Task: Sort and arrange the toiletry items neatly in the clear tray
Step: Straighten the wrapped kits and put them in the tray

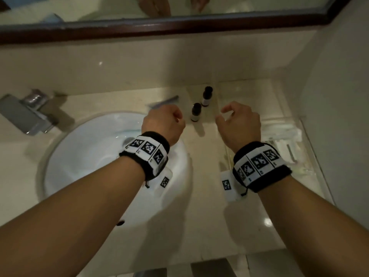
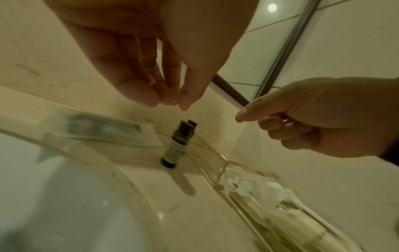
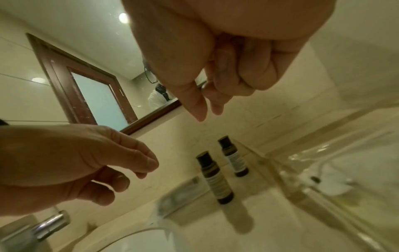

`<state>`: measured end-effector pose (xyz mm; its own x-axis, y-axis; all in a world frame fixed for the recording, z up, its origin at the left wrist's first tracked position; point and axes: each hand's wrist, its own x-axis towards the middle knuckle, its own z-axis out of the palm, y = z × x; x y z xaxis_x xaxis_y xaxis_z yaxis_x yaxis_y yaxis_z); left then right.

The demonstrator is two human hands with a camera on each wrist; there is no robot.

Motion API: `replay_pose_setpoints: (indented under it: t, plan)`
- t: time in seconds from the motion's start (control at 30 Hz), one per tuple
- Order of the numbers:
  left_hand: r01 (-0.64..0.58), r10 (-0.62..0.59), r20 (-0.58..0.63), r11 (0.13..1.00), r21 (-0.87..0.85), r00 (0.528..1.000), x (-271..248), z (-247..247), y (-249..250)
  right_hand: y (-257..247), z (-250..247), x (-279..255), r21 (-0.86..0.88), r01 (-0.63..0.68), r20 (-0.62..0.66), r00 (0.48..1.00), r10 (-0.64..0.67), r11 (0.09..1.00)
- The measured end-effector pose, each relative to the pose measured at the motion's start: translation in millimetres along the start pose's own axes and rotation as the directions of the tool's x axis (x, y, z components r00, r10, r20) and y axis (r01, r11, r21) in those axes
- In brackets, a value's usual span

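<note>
Two small dark bottles with pale labels stand upright on the beige counter, the nearer bottle [image 1: 195, 113] [image 3: 215, 179] and the farther bottle [image 1: 206, 96] [image 3: 234, 157] close behind it. My left hand [image 1: 175, 117] [image 2: 172, 102] hovers left of them, fingers loosely curled and holding nothing. My right hand [image 1: 221, 113] [image 3: 207, 112] hovers to their right, also loosely curled and holding nothing. The clear tray [image 1: 311, 140] [image 2: 224, 170] lies at the right and holds several white wrapped items [image 1: 283, 134]. A flat blue packet [image 1: 163, 101] [image 2: 103, 126] lies behind my left hand.
A white round sink [image 1: 89, 156] fills the left of the counter, with a chrome faucet [image 1: 26, 114] at its far left. A wood-framed mirror [image 1: 179, 9] runs along the back wall. A wall closes off the right side beyond the tray.
</note>
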<state>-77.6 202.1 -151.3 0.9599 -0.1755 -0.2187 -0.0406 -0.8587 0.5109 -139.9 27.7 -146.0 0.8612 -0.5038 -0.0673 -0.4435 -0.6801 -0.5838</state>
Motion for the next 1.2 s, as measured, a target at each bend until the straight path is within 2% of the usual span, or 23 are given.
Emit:
replay_pose_setpoints:
  t: [0.17,0.4,0.6,0.77,0.93,1.2]
  plan:
    - [0.027,-0.027,-0.016,0.999,0.024,1.0,36,-10,-32,-21,9,-3,0.011,-0.014,-0.013,1.0,0.015,1.0]
    - [-0.015,0.014,0.014,0.996,0.091,1.0,74,14,-49,-6,-10,-7,-0.041,-0.107,-0.108,0.989,0.102,0.993]
    - [0.055,-0.055,-0.001,0.997,0.051,0.998,85,24,-58,4,-17,-15,-0.044,-0.147,-0.164,0.977,0.138,0.988]
    - [0.069,-0.078,0.062,0.99,0.126,0.995,87,22,-60,7,-18,-22,-0.04,-0.179,-0.169,0.971,0.169,0.983]
    - [0.105,-0.107,0.055,0.994,0.035,0.993,79,16,-62,9,-15,-27,-0.024,-0.184,-0.183,0.967,0.176,0.983]
    - [0.064,-0.07,-0.075,0.995,-0.071,0.995,47,-18,-46,5,-13,-35,0.007,-0.151,-0.166,0.975,0.15,0.989]
